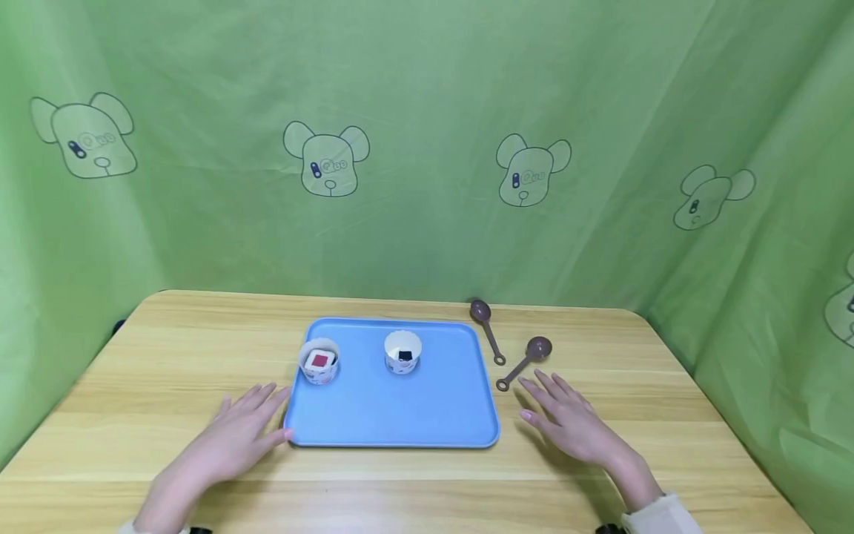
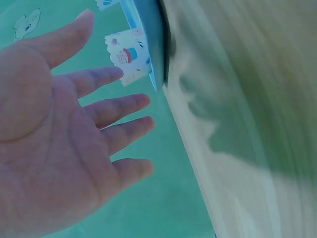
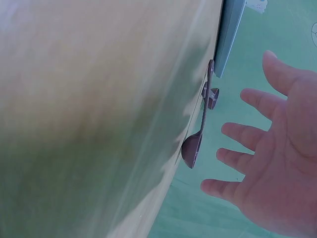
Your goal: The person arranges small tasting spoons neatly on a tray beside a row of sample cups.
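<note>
My left hand (image 1: 235,437) hovers over the table at the left side of a blue tray (image 1: 394,415), fingers spread and holding nothing. On the tray's left edge stands a patterned paper cup (image 1: 322,377) with a white block bearing a red square (image 1: 320,360) inside. A second paper cup (image 1: 403,366), nearer the tray's middle, holds a piece with a black square (image 1: 405,356). To the tray's right, my right hand (image 1: 567,423) is held above the table with straight, parted fingers. Just beyond its fingertips lies a brown measuring spoon (image 1: 539,348); another brown spoon (image 1: 480,310) lies farther back.
The wooden table (image 1: 400,489) has rounded far corners. Behind it and along the right hangs a green curtain (image 1: 427,245) printed with bear heads. Both hands cast shadows on the tabletop.
</note>
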A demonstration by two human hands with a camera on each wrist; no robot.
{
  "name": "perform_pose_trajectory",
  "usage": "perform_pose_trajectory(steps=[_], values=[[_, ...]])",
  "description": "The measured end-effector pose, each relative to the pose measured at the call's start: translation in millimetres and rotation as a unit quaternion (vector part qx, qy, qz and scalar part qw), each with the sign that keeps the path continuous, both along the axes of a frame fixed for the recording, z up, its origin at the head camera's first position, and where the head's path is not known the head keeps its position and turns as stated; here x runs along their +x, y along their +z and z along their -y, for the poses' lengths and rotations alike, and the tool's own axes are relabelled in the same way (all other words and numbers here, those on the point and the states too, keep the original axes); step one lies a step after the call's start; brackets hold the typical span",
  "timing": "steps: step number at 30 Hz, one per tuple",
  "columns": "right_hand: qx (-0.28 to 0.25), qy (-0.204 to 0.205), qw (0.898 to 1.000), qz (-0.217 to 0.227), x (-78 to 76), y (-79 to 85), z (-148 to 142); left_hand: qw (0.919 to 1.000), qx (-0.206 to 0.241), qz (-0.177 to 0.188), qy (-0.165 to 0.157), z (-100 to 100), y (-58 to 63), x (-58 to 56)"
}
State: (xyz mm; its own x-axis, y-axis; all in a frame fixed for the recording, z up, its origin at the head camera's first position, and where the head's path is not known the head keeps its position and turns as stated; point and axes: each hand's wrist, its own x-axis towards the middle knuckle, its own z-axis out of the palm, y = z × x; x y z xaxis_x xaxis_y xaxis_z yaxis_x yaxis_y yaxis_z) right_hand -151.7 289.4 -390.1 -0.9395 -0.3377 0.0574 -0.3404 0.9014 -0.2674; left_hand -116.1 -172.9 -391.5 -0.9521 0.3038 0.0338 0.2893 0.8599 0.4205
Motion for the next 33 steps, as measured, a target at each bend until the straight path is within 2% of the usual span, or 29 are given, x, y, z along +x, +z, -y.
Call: perform_pose_trajectory(steps=[9,19,26,33], values=[[0.000,-0.001,1.000,0.002,0.5,-1.6,0.1,0.9999,0.005,-0.012,-0.009,-14.3,1.4,-8.0],[0.000,0.002,1.000,-0.003,0.4,0.1,0.3,0.9987,0.041,0.016,0.026,-25.5,4.1,-13.1],[0.002,0.005,1.000,-0.005,0.4,0.7,0.5,0.9984,0.036,0.026,0.036,-29.4,4.3,-15.4],[0.002,0.006,1.000,-0.009,1.4,1.4,1.1,0.9985,0.034,0.019,0.040,-31.3,4.0,-15.1]])
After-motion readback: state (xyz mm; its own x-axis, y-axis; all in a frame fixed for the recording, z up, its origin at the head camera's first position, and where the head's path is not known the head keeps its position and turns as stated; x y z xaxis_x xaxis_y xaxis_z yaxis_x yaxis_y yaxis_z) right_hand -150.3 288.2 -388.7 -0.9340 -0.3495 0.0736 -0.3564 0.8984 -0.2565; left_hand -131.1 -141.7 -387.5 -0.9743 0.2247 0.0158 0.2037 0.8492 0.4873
